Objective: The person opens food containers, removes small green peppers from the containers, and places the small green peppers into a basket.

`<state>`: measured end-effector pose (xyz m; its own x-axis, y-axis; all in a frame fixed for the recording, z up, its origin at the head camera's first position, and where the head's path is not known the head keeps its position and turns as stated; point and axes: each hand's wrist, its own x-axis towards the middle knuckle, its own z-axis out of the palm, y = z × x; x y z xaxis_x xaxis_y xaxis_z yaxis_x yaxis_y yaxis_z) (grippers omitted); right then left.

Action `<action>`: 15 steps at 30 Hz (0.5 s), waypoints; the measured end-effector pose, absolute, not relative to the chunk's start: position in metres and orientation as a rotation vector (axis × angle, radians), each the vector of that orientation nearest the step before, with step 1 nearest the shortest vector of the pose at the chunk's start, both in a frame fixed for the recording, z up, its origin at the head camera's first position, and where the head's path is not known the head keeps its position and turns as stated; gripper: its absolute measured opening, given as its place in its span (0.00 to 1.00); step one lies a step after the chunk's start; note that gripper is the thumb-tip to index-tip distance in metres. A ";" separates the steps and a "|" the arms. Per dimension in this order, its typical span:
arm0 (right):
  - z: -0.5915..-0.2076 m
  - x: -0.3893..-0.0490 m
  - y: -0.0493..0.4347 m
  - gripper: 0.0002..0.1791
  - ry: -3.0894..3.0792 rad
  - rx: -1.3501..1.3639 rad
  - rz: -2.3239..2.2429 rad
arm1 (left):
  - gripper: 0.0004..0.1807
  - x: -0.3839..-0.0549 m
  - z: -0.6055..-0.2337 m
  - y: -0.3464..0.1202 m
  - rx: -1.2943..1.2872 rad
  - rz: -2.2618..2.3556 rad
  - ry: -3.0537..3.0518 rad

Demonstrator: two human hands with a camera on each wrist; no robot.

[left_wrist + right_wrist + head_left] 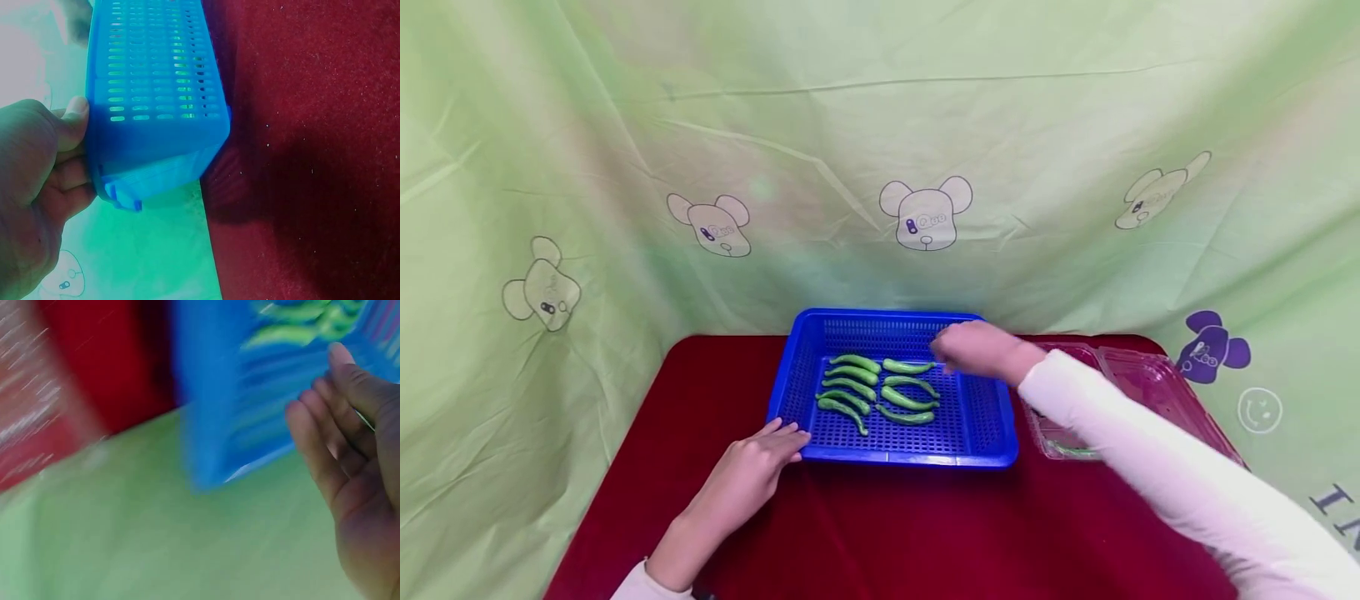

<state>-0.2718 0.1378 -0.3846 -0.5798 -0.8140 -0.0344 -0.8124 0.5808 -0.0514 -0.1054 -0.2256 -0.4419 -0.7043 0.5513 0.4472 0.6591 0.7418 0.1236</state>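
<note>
Peppers (880,388): laid crosswise in the tray (973,417), just left of the right hand (981,350).
Right hand: nearer, fingers relaxed, nothing held.
Left hand (752,467): fingers rested flat against the tray's near corner.

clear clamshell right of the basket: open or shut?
Open. The clear clamshell has its lid swung back past the tray half; one green pepper lies inside.

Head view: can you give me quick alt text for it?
A blue basket on a red table holds eight green peppers in two columns. The right hand hovers over it, the left hand touches its front corner.
</note>
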 end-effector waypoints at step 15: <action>-0.401 -0.249 0.299 0.18 2.485 -1.041 -0.266 | 0.12 -0.107 -0.438 -0.226 -0.920 -0.393 -2.564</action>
